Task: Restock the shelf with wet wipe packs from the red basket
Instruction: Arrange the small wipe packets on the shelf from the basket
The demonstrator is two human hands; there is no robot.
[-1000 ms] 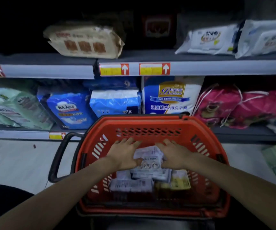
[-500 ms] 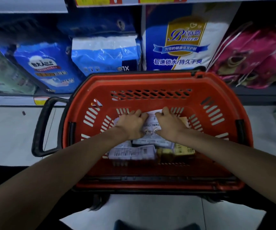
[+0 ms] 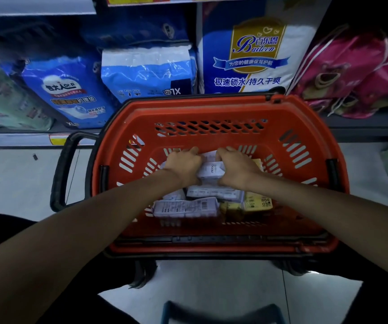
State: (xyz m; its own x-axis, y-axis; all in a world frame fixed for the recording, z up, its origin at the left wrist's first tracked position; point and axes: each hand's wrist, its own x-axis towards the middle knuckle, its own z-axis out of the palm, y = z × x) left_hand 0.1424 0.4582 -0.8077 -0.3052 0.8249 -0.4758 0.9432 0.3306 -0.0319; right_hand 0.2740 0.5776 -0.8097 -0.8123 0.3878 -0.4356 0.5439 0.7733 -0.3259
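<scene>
Your left hand (image 3: pixel 183 167) curls its fingers round one end of a white wet wipe pack (image 3: pixel 211 170) low in the red basket (image 3: pixel 200 109). Your right hand (image 3: pixel 237 169) grips the other end (two-sided, probably so the soft pack lifts level). The shelf (image 3: pixel 370 127) stands just beyond.

the left hand (image 3: pixel 185 166) and right hand (image 3: pixel 236 168) cover most of the white pack (image 3: pixel 211 170) between them; its print is too small to read. green packs (image 3: pixel 1 99) at far left are cut off; a blurred blue thing (image 3: pixel 221 311) leaves the near edge.
</scene>
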